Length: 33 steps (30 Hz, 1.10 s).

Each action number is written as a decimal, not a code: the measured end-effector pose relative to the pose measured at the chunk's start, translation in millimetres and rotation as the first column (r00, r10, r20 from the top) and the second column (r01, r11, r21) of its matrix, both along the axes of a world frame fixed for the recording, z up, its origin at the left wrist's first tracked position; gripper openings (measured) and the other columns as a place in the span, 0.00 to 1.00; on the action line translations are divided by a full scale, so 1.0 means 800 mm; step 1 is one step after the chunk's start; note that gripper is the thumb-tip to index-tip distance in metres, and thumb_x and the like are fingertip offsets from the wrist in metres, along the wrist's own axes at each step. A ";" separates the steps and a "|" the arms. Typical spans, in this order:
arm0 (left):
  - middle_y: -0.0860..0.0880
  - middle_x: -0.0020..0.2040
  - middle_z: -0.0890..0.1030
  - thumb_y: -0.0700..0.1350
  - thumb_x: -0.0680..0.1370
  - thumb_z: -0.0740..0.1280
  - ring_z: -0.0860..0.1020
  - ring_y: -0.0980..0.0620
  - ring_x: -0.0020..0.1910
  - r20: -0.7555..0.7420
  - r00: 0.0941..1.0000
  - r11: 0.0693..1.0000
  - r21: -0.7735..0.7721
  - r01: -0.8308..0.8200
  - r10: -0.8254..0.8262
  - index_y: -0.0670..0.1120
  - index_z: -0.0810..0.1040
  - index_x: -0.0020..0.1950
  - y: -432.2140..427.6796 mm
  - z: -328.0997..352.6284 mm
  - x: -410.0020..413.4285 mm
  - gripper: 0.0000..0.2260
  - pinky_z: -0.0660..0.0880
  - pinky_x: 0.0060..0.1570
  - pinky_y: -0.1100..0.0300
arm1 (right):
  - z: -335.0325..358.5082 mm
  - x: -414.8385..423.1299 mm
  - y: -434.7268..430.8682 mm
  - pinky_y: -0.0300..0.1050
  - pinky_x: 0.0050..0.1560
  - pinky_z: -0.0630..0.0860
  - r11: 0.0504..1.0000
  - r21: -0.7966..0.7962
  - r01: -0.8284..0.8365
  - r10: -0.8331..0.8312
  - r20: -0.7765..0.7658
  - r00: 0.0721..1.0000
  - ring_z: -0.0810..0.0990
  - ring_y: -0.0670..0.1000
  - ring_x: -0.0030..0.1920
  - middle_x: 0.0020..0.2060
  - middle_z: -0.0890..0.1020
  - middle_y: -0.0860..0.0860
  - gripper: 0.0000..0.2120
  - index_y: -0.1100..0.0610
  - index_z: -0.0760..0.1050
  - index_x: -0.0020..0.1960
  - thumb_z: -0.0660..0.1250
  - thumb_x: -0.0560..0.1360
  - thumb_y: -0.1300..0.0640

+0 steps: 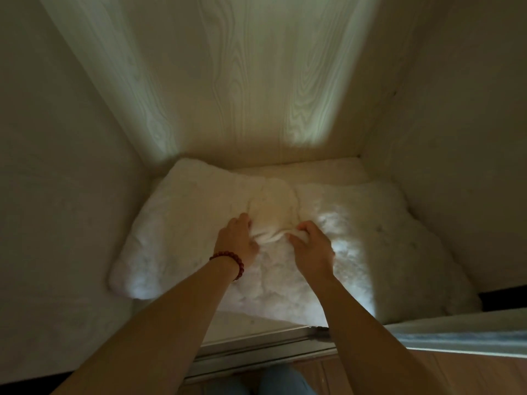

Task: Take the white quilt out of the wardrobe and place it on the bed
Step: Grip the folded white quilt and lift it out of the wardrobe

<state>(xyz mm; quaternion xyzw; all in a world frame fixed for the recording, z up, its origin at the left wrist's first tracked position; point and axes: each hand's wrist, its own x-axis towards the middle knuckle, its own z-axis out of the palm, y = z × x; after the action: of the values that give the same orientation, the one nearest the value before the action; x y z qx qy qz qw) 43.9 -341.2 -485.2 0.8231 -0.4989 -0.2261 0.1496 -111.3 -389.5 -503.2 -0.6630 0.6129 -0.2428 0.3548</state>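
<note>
The white quilt [182, 223] lies folded and fluffy on the floor of the wardrobe, filling most of it. Both arms reach down into the wardrobe. My left hand [238, 238], with a dark red bead bracelet on its wrist, pinches a fold of the quilt near its middle. My right hand [309, 246] grips the same raised fold from the right side. The two hands sit close together, with a bunched ridge of fabric between them. The bed is out of view.
The wardrobe's pale wood-grain back panel [256, 81] and side walls [57, 166] enclose the quilt. A metal sliding-door track [256, 346] runs along the front edge. A door edge [462, 334] juts in at the lower right. Wooden flooring and my knees show at the bottom.
</note>
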 end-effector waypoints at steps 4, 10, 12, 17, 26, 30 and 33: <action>0.42 0.62 0.67 0.57 0.74 0.63 0.71 0.41 0.56 0.077 0.992 0.992 0.085 0.097 -0.103 0.45 0.65 0.66 0.011 0.055 0.005 0.26 0.70 0.55 0.52 | 0.071 -0.014 -0.008 0.51 0.46 0.77 0.996 -0.076 0.053 -0.040 0.156 0.987 0.79 0.53 0.41 0.37 0.78 0.45 0.05 0.49 0.73 0.44 0.69 0.72 0.50; 0.40 0.72 0.58 0.61 0.77 0.55 0.62 0.40 0.69 -0.026 0.999 0.997 0.071 0.040 -0.039 0.47 0.53 0.75 0.030 0.154 0.000 0.31 0.62 0.68 0.49 | 0.188 -0.002 -0.006 0.26 0.35 0.69 0.991 -0.132 0.012 0.027 0.287 0.957 0.76 0.37 0.35 0.34 0.77 0.38 0.08 0.44 0.72 0.39 0.71 0.71 0.52; 0.40 0.74 0.55 0.60 0.78 0.51 0.58 0.40 0.72 -0.031 1.000 0.997 0.077 0.010 -0.008 0.44 0.50 0.75 0.038 0.171 -0.003 0.31 0.60 0.70 0.49 | 0.209 0.008 0.001 0.25 0.36 0.68 0.988 -0.152 -0.015 0.063 0.321 0.945 0.75 0.34 0.36 0.34 0.77 0.38 0.08 0.43 0.72 0.39 0.71 0.71 0.53; 0.42 0.76 0.50 0.58 0.78 0.53 0.54 0.43 0.74 -0.019 0.999 0.999 -0.038 -0.037 0.036 0.46 0.45 0.76 0.057 0.253 0.010 0.32 0.60 0.70 0.49 | 0.296 0.029 0.012 0.24 0.39 0.68 0.978 -0.195 -0.073 0.141 0.365 0.920 0.76 0.33 0.38 0.35 0.78 0.36 0.09 0.43 0.72 0.38 0.72 0.70 0.53; 0.44 0.65 0.69 0.41 0.76 0.61 0.72 0.43 0.58 0.204 0.950 0.964 -0.074 0.257 -0.238 0.45 0.63 0.69 0.077 0.348 0.001 0.21 0.71 0.56 0.53 | 0.369 0.034 0.039 0.40 0.43 0.74 0.926 -0.255 -0.280 0.344 0.257 0.903 0.78 0.46 0.38 0.34 0.79 0.45 0.07 0.48 0.74 0.36 0.72 0.68 0.54; 0.42 0.56 0.74 0.42 0.76 0.62 0.75 0.41 0.50 0.165 0.969 0.976 -0.082 0.201 -0.185 0.43 0.67 0.61 0.085 0.366 -0.006 0.14 0.70 0.46 0.53 | 0.388 0.027 0.043 0.51 0.44 0.75 0.868 -0.347 -0.356 0.418 0.123 0.900 0.77 0.54 0.41 0.36 0.79 0.50 0.05 0.54 0.74 0.38 0.69 0.70 0.61; 0.43 0.55 0.74 0.45 0.77 0.62 0.75 0.42 0.49 0.146 0.976 0.977 -0.111 0.180 -0.163 0.44 0.66 0.61 0.089 0.373 -0.020 0.14 0.71 0.45 0.52 | 0.397 0.018 0.038 0.52 0.47 0.74 0.835 -0.380 -0.398 0.448 0.050 0.893 0.76 0.56 0.44 0.41 0.79 0.52 0.02 0.56 0.75 0.41 0.67 0.72 0.61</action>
<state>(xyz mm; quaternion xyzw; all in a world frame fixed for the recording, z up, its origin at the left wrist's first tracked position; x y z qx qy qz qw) 27.9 -269.8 -186.5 0.7797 -0.5901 -0.1502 0.1457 -96.5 -359.1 -185.4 -0.8173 0.3700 -0.3112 0.3134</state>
